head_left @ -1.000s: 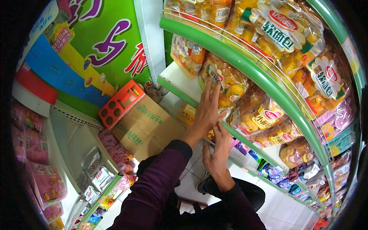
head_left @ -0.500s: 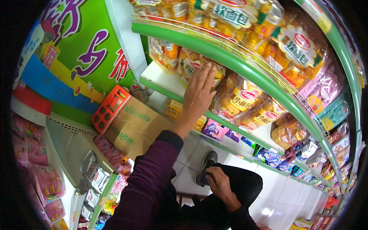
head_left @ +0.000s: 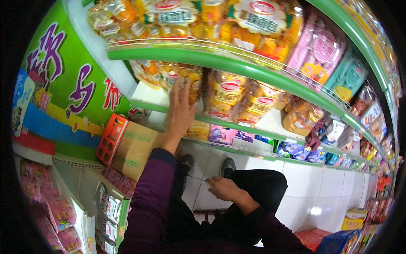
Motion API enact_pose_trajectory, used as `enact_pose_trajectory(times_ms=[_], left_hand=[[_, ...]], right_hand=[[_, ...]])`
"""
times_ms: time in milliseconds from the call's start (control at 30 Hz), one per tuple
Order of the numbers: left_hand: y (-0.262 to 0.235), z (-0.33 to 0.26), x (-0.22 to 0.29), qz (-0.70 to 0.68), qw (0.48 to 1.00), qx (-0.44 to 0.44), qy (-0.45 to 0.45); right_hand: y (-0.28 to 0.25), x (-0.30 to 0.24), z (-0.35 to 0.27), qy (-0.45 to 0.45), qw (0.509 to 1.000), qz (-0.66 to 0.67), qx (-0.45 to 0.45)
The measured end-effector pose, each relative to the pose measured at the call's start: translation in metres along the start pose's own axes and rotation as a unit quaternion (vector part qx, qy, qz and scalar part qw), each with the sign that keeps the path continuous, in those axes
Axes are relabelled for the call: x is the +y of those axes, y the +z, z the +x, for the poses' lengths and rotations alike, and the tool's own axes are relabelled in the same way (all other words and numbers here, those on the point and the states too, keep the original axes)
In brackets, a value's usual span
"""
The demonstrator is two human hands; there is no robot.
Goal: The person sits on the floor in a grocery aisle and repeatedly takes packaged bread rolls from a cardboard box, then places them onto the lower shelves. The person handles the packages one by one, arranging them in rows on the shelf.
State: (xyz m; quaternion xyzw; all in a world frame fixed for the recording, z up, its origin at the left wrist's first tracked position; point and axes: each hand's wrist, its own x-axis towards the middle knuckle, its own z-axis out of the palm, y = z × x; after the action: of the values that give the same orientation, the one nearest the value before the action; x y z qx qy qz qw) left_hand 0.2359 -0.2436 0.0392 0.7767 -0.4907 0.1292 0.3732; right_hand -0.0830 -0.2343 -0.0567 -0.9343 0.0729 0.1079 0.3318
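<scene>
My left hand (head_left: 179,114) reaches up to a shelf with its fingers stretched out. Its fingertips rest against a clear bag of bread (head_left: 193,80) and cover part of it. Beside that bag, at the far left of the same shelf, stands another bread bag (head_left: 146,73). To the right are two more bread bags with yellow labels, one (head_left: 226,95) nearer my hand and one (head_left: 259,103) further along. My right hand (head_left: 226,188) hangs above the floor by my bent knee, fingers loosely apart, with nothing in it.
A green-edged upper shelf (head_left: 177,55) packed with bread bags overhangs my left hand. Below stand a cardboard box (head_left: 135,148) and an orange-red crate (head_left: 112,137). Pink packets (head_left: 63,211) fill a low rack at left. A yellow box (head_left: 354,219) sits at lower right.
The view has turned, so the shelves appear further left. My left hand stays at the same bread bag. My right hand has moved off my knee toward the left, its fingers straighter.
</scene>
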Motion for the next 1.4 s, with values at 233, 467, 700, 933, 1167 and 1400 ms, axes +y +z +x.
enact_pose_trajectory(times_ms=[233, 467, 700, 933, 1167, 1400], left_hand=[[-0.019, -0.025, 0.04, -0.027, 0.997, 0.071, -0.003], [-0.059, -0.126, 0.137, -0.229, 0.962, -0.135, 0.056], [-0.159, -0.187, 0.267, -0.528, 0.809, -0.257, 0.016], [-0.209, -0.149, 0.338, -0.57, 0.761, -0.08, 0.3], [-0.211, -0.179, 0.378, -0.603, 0.764, 0.093, 0.211], [-0.244, -0.142, 0.32, -0.115, 0.854, -0.495, -0.114]], right_hand=[[-0.003, 0.0, 0.005, 0.022, 1.0, 0.003, 0.012], [0.028, 0.024, 0.003, 0.004, 0.998, -0.008, 0.059], [0.043, 0.047, -0.01, -0.005, 0.999, -0.018, 0.049], [0.031, 0.061, -0.038, 0.056, 0.995, -0.079, -0.005], [0.022, 0.051, -0.063, 0.047, 0.998, -0.022, 0.023], [0.013, 0.052, -0.076, 0.072, 0.996, -0.037, 0.026]])
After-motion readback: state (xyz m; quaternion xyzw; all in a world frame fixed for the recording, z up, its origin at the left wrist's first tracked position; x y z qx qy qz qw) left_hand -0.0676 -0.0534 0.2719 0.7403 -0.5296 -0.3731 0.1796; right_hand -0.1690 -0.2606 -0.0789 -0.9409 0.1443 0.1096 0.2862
